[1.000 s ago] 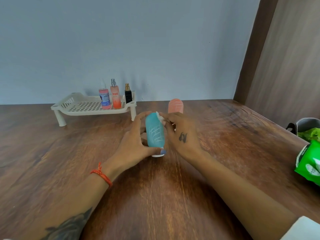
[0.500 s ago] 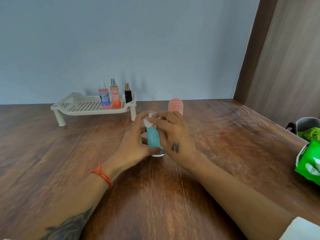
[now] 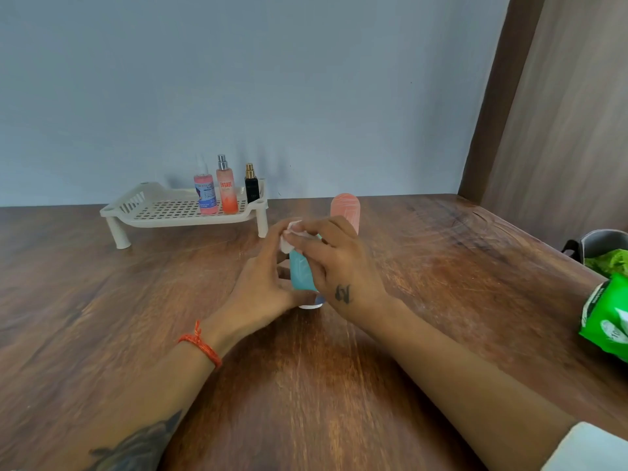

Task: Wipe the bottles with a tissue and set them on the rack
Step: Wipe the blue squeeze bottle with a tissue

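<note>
Hands meet over a teal bottle standing mid-table: the left hand curls around its lower body, while the right hand pinches a white tissue against its top. Small, smooth plastic, it looks light and likely slippery, best gripped around the middle. Behind stand a peach bottle and the rack, holding three bottles.

Wooden table, rack, peach bottle, green packet
</note>
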{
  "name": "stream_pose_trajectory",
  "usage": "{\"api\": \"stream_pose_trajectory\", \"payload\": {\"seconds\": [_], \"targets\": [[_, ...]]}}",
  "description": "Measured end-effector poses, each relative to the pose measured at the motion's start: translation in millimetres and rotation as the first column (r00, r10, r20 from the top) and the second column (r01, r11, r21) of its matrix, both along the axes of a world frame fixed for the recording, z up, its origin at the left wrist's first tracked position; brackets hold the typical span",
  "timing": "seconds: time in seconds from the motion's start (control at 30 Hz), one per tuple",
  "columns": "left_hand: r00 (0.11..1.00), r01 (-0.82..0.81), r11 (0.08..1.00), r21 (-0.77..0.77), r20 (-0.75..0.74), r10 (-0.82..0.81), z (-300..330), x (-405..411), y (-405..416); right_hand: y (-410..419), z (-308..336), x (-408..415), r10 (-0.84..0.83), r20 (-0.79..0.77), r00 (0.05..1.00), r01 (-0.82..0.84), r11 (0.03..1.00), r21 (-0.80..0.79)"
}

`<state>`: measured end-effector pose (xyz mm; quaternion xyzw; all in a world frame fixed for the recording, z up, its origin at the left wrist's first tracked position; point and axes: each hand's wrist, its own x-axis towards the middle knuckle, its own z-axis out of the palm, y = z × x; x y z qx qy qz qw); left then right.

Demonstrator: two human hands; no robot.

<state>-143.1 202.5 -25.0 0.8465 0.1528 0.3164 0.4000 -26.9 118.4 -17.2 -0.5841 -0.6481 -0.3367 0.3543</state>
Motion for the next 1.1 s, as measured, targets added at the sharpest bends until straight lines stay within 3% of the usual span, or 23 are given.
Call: {"api": "stream_pose_trajectory", "payload": {"seconds": [0.07,0.17,0.27,0.33,0.47,0.6,0.7,0.77,0.83,0.97,1.03,1.1], "targets": [[1.000,-0.004,1.000,-0.004,-0.014,0.004,0.0,0.3,0.3,0.4,1.3,2.4,-0.009,-0.050,0.999,0.011,0.999,0.038],[0.999,-0.018,1.000,0.002,-0.036,0.018,-0.1,1.0,0.7,-0.4,2.4,1.7,0.013,-0.243,0.970,0.000,0.999,0.054],[0.999,-0.021,1.000,0.001,-0.047,0.021,0.7,0.6,0.3,-1.9,5.1,4.6,-0.030,-0.482,0.876,0.045,0.999,0.020],[0.998,-0.022,1.000,-0.002,-0.061,0.022,0.7,0.2,-0.2,-3.5,4.8,10.6,-0.094,-0.543,0.834,0.088,0.995,-0.038],[0.998,-0.033,0.999,-0.002,-0.044,0.033,0.3,0.3,0.4,-7.0,3.5,8.2,-0.025,-0.328,0.944,0.050,0.996,0.069],[1.000,-0.020,1.000,-0.018,-0.014,0.020,0.4,-1.0,1.9,-7.2,0.1,-2.3,0.029,-0.024,0.999,-0.030,0.999,-0.017],[1.000,-0.016,1.000,-0.025,-0.026,0.015,1.2,-1.3,1.9,-5.7,-1.4,-1.0,0.029,0.038,0.999,-0.027,0.998,-0.052],[0.999,-0.021,0.999,-0.034,-0.037,0.020,2.2,-1.4,1.9,-5.4,-2.7,-0.4,0.029,-0.075,0.997,-0.030,0.999,-0.018],[0.999,-0.027,0.999,-0.033,-0.047,0.026,3.3,-1.3,1.3,-5.3,-2.3,1.1,0.041,-0.292,0.956,-0.033,0.999,0.032],[0.996,-0.046,0.999,0.000,-0.077,0.046,3.5,-1.5,0.5,-4.9,-0.5,11.0,-0.072,-0.691,0.719,0.015,0.996,-0.088],[0.995,-0.045,0.999,0.002,-0.086,0.045,3.6,-1.8,0.7,-5.0,-2.3,13.8,-0.129,-0.757,0.641,0.039,0.990,-0.136],[0.996,-0.039,0.999,-0.004,-0.083,0.039,4.6,-2.9,0.2,-7.0,-0.4,8.9,-0.119,-0.707,0.697,0.097,0.993,-0.071]]}}
